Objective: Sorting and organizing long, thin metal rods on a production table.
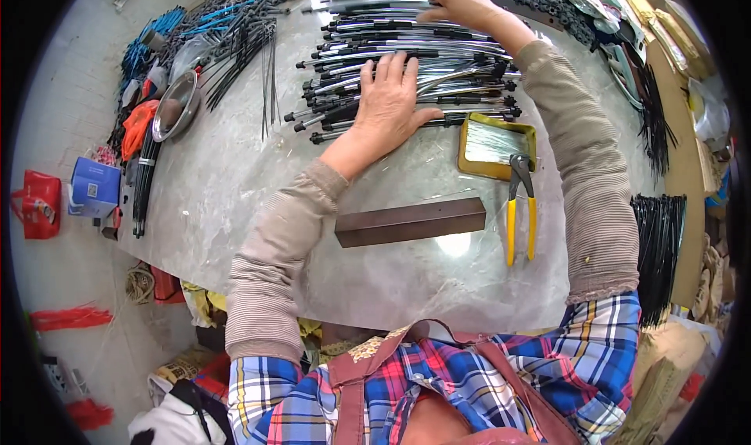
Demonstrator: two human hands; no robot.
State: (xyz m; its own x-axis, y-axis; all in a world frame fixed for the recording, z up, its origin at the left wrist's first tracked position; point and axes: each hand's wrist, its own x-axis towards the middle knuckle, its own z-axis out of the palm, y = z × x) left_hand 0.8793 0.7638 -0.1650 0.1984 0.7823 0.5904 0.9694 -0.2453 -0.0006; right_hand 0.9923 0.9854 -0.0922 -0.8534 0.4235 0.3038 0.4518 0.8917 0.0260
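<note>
Both hands (389, 100) (461, 5) press chrome rods (438, 57) on a grey table (227, 179)

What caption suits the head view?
Both hands, left and right, press on chrome rods beside yellow-handled pliers.

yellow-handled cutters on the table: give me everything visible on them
The cutters have two long yellow-coated handles and a short dark metal head with jaws that look shut. They lie flat on the grey table, handles toward the person. The head overlaps the lower right corner of the shallow yellow tray. No hand touches them; the dark metal bar lies to their left, apart.
</note>
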